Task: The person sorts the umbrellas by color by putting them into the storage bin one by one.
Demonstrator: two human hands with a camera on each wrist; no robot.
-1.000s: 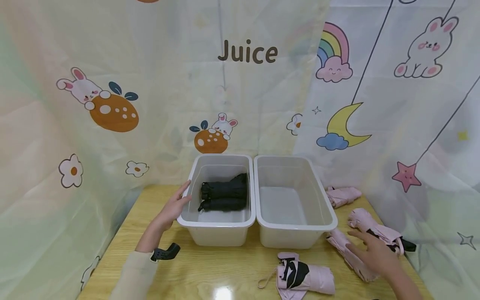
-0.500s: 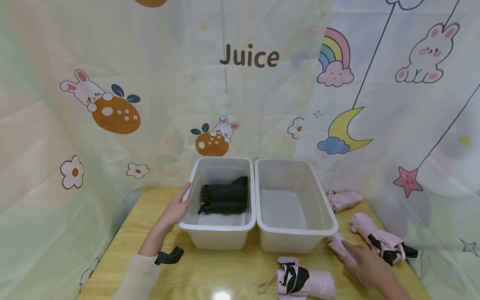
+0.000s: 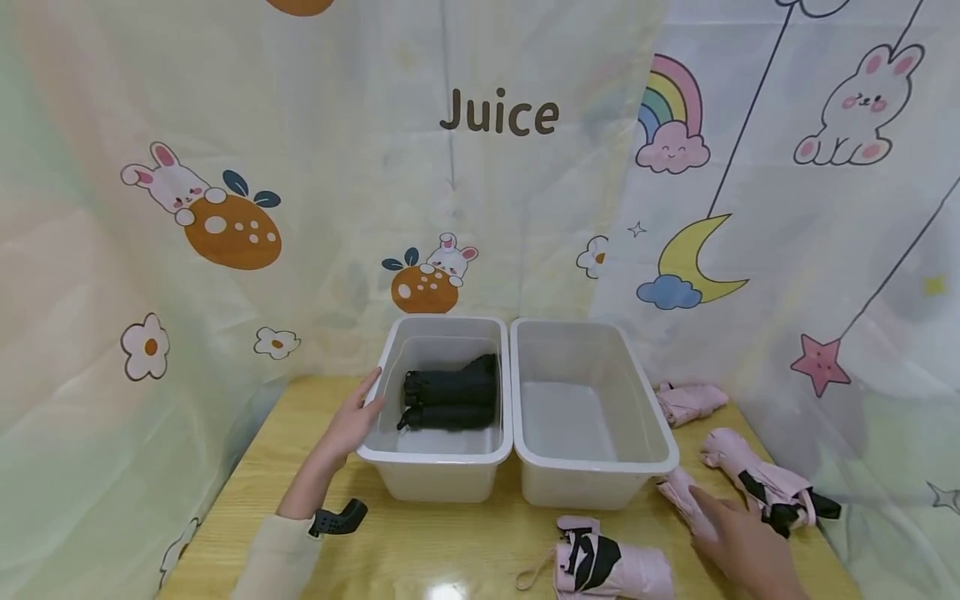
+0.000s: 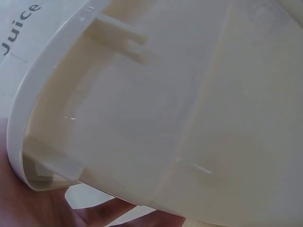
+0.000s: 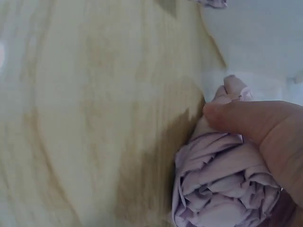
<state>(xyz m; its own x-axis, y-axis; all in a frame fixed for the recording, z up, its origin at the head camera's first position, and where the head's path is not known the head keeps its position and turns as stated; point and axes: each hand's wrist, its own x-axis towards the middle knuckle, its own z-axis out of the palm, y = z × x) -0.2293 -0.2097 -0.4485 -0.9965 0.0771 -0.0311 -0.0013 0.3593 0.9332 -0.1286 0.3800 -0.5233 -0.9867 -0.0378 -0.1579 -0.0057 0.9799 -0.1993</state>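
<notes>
Two white bins stand side by side, with two black folded umbrellas and four pink ones

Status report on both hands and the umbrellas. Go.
Left hand flat against the left bin, holding nothing. Right hand gripping a folded pink umbrella on the table. Right bin empty, path clear.

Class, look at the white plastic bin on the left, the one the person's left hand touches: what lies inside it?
Inside the left white plastic bin lie two folded black umbrellas, side by side on its floor. The near wall hides part of the floor, so anything there cannot be seen. The left hand rests on its rim.
</notes>
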